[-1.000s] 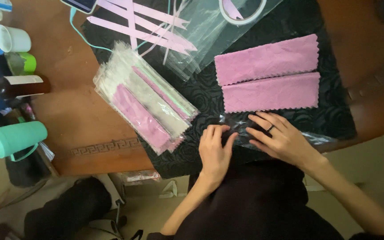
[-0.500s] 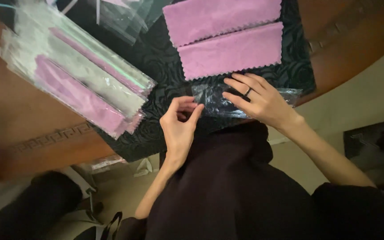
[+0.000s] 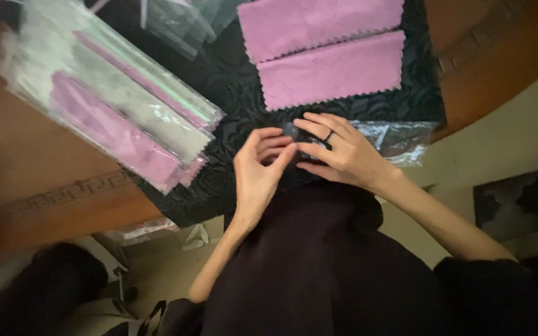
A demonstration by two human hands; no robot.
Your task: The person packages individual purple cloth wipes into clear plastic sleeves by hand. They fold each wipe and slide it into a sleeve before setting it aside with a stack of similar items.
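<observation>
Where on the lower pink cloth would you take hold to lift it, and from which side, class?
Probably the right end of the lower pink cloth, coming in from the right. It lies flat on the black mat; its left part sits close to the hands, the left hand and right hand, which work the clear bag.
</observation>
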